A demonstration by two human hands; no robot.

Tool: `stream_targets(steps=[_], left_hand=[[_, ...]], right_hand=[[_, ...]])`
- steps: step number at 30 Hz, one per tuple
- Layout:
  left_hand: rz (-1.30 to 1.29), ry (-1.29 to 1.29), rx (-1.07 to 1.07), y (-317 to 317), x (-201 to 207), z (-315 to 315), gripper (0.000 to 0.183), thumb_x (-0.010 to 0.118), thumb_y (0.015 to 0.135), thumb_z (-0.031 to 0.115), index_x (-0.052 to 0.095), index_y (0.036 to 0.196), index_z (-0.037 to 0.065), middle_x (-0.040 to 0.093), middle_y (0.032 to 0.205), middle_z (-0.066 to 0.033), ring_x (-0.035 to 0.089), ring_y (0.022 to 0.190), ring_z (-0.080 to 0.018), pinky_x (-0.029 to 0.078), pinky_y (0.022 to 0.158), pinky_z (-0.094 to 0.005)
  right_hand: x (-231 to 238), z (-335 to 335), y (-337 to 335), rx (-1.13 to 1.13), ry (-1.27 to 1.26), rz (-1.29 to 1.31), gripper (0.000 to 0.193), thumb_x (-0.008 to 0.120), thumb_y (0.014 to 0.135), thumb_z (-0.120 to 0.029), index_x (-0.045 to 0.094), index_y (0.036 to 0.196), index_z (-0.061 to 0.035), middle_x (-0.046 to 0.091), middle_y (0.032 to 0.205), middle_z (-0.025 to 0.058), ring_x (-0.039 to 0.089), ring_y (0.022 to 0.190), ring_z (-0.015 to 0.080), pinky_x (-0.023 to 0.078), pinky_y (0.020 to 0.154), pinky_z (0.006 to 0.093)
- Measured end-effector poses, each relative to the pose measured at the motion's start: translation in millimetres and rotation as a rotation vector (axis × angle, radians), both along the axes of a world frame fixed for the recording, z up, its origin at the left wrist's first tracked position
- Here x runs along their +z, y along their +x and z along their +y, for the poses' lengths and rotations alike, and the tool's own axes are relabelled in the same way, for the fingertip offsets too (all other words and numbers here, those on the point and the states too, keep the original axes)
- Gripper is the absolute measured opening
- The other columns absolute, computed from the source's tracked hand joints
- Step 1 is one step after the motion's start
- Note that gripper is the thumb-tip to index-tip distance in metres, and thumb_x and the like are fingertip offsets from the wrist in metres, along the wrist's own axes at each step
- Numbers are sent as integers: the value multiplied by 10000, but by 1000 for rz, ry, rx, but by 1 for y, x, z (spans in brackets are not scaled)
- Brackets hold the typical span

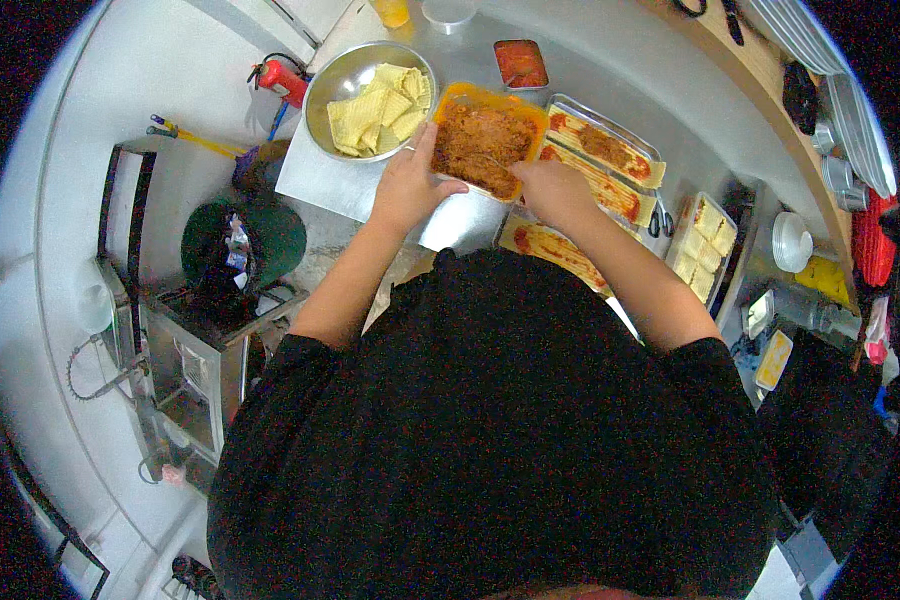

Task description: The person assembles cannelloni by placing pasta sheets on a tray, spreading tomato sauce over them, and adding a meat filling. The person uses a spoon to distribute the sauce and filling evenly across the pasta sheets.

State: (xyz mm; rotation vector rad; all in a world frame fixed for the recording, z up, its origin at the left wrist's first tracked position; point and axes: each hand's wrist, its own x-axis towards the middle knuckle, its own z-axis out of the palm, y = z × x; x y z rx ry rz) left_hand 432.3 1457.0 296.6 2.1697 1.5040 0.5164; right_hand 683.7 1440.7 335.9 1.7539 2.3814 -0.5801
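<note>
A rectangular orange-rimmed container (542,108) of ground meat sauce (480,135) stands in front of me on the metal counter. My left hand (410,185) grips its left near corner, thumb along the near side and fingers on the left wall. At the near right corner my right hand (555,192) is closed around a thin metal spoon, whose visible part dips into the meat; the grip itself is mostly hidden. To the right lie trays of pasta sheets (610,185) streaked with red sauce, the farthest bearing some meat. A steel bowl (322,135) of ridged pasta sheets (380,108) sits left.
Behind the container is a small tub of red sauce (521,64). Scissors (660,216) lie right of the trays, near a tray of pale folded pasta (705,240). A shelf edge (760,75) curves along the right. A green bin (280,240) stands on the floor at left.
</note>
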Motion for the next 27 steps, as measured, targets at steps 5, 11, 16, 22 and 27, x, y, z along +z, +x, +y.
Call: stream_targets(steps=[5, 11, 16, 22, 27], left_hand=[[-31, 63, -14, -1, -7, 1, 1102, 909, 703, 418, 350, 1538, -37, 447, 1534, -308, 566, 1289, -451, 458, 1098, -476], [-43, 77, -24, -1, 0, 2, 1085, 904, 710, 409, 360, 1523, -59, 453, 1520, -324, 581, 1267, -442, 466, 1086, -469], [13, -130, -14, -2, 12, 6, 1073, 889, 735, 429, 355, 1525, -63, 455, 1522, -319, 584, 1264, -438, 472, 1077, -465], [-62, 133, -113, -4, 25, 6, 778, 825, 820, 292, 491, 1439, -42, 578, 1403, -266, 607, 1212, -417, 476, 1048, -483], [-227, 188, -330, 35, 44, -18, 433, 730, 872, 190, 652, 1270, 40, 681, 1147, -218, 634, 1083, -404, 509, 946, -480]], right_hand=[[-5, -6, -10, -67, -103, 7, 330, 575, 934, -192, 736, 1218, -148, 746, 1075, 189, 713, 1031, 362, 563, 900, 499], [-14, 10, 8, -81, -184, 242, 292, 609, 924, -139, 755, 1175, -105, 757, 1064, 174, 719, 991, 340, 547, 913, 445], [-12, 8, 27, -472, -521, 618, 280, 606, 974, -141, 740, 1218, -114, 596, 755, 2, 522, 633, 120, 415, 565, 289], [-7, -29, 55, -822, -571, 986, 264, 594, 1011, -156, 698, 1252, -122, 445, 685, -75, 364, 525, 48, 255, 462, 231], [-22, -69, 136, -872, -337, 841, 268, 601, 1018, -168, 708, 1261, -127, 496, 708, -64, 394, 549, 33, 305, 485, 215]])
